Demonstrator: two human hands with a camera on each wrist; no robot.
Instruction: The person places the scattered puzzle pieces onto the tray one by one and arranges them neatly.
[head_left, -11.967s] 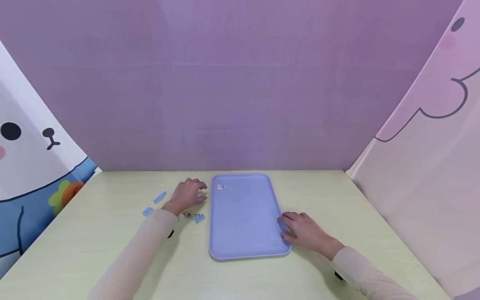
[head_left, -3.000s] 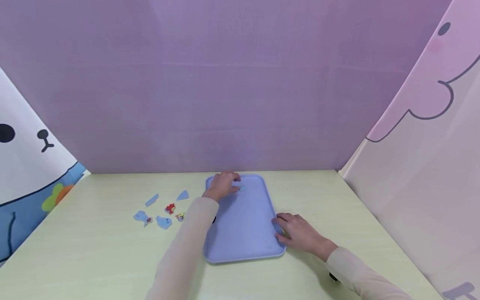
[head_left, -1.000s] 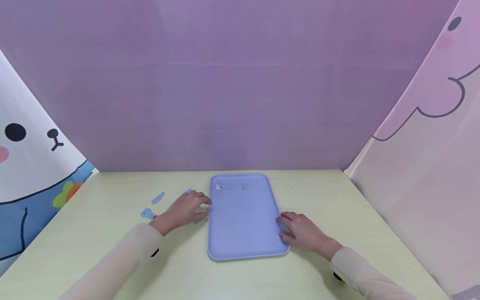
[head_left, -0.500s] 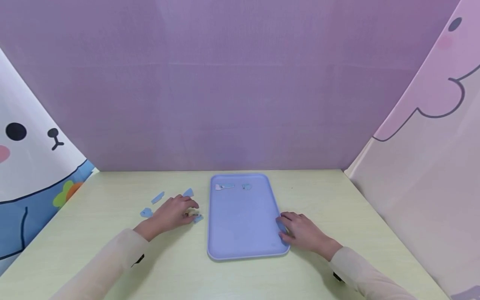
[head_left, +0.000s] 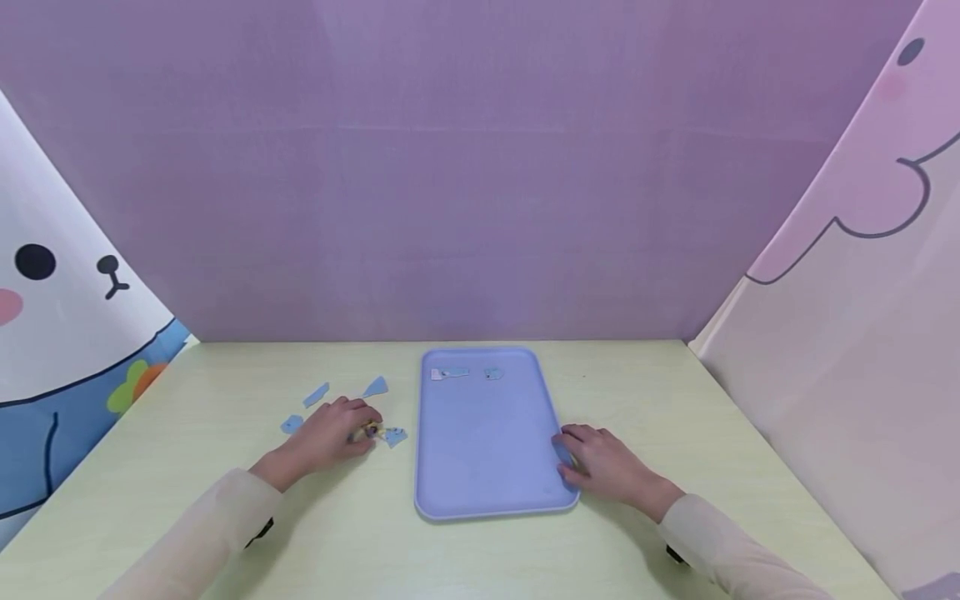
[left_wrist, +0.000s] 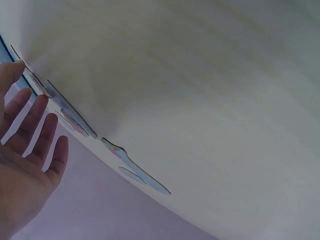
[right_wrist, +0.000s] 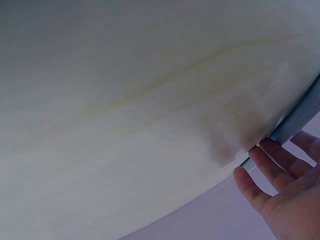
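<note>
My left hand (head_left: 330, 433) hovers low over the table left of the tray, fingers apart and loosely bent. Beside its fingertips lie a yellow-patterned flat puzzle piece (head_left: 372, 429), partly covered by the hand, and a blue piece (head_left: 395, 437). The left wrist view shows no piece between the fingers, and several thin pieces (left_wrist: 135, 167) lie on the table. My right hand (head_left: 611, 462) rests its fingertips on the right rim of the lavender tray (head_left: 487, 450). Near the tray's far end lie a long pink-and-blue piece (head_left: 454, 373) and a small blue one (head_left: 492, 374).
Three more blue pieces lie around the left hand: a triangular piece (head_left: 376, 387), a narrow piece (head_left: 317, 394) and a rounded piece (head_left: 292, 424). A purple backdrop (head_left: 450, 183) stands behind the pale table (head_left: 645, 383), with printed cloth on both sides.
The small blue piece has come to lie on the tray since 3 seconds ago. My left hand has drawn back leftwards from the tray's edge. The right hand has stayed at the rim.
</note>
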